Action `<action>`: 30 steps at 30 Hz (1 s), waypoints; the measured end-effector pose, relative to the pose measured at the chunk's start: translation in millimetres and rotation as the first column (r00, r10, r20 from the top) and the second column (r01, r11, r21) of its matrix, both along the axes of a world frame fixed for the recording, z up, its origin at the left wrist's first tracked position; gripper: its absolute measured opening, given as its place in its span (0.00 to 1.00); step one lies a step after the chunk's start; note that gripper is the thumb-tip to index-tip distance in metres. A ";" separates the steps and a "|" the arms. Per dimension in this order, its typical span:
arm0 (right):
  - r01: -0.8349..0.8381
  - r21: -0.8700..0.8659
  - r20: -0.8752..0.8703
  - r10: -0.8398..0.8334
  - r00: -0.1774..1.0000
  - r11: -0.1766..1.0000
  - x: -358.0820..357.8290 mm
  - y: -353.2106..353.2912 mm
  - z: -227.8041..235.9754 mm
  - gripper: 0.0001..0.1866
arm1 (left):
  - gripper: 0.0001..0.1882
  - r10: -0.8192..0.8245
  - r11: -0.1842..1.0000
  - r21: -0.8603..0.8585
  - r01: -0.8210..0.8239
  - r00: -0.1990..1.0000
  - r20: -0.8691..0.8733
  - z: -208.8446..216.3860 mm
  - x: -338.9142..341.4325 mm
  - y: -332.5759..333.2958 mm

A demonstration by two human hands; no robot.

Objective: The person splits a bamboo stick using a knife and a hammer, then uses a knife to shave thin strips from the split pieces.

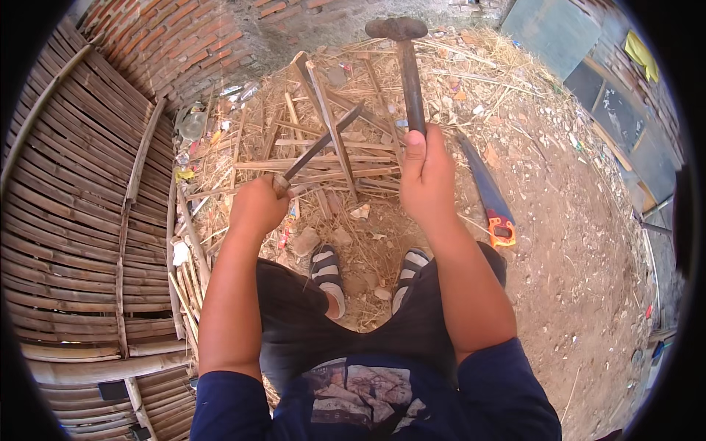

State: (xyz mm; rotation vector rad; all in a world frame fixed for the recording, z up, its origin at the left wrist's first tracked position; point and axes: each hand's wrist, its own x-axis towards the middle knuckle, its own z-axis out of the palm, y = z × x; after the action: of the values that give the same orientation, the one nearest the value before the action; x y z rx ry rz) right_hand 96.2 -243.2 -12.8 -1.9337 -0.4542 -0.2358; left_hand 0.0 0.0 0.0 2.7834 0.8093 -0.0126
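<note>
above the bamboo scraps (323, 158), right hand (426, 176) fisted around raised hammer (408, 66), left hand (257, 206) gripping chisel (320, 145)

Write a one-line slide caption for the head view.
Left hand grips a chisel-like metal rod, right hand raises a hammer over bamboo strips.

Outdoor work yard, rough bamboo-craft site. Bare dirt ground (581, 242) strewn with straw and litter. Pile of split bamboo strips (323, 158) in front of the seated person. Woven bamboo panel (73, 220) on the left, red brick wall (191, 40) behind. Handsaw with orange handle (489, 198) lies on the dirt. Bright daylight, no roof visible.
</note>
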 end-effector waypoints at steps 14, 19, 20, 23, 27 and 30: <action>-0.044 -0.048 -0.049 0.041 0.998 0.998 5.2 -1.8 -22.5 0.20 | 0.18 -0.041 0.996 0.079 0.047 0.997 -0.070 -8.9 6.9 -1.7; -0.009 -0.151 -0.053 0.001 0.999 0.988 8.5 -0.7 -28.6 0.19 | 0.19 -0.075 0.994 0.083 0.078 0.997 -0.028 -14.8 12.0 4.1; -0.014 -0.286 -0.076 -0.008 0.997 0.958 12.6 2.7 -35.8 0.19 | 0.19 -0.084 0.992 0.090 0.085 0.996 -0.013 -17.5 11.0 8.8; -0.084 -0.369 -0.129 0.039 0.991 0.926 30.1 6.7 -63.5 0.21 | 0.18 -0.041 0.997 0.061 0.046 0.995 -0.095 -4.4 16.5 2.3; -0.067 -0.260 -0.094 0.044 0.995 0.963 32.0 5.3 -62.9 0.23 | 0.19 -0.023 0.998 0.055 0.029 0.995 -0.100 0.4 13.7 9.1; 0.008 -0.086 -0.059 -0.013 0.998 0.996 24.9 -4.1 -41.2 0.21 | 0.19 -0.026 0.997 0.069 0.033 0.995 -0.101 0.3 11.8 11.4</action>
State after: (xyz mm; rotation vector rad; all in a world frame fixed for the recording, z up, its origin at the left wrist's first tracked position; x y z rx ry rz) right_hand 121.2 -247.3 -54.0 -2.0214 -0.4209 -0.1674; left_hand 11.8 11.4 0.3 2.8808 0.8075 -0.1319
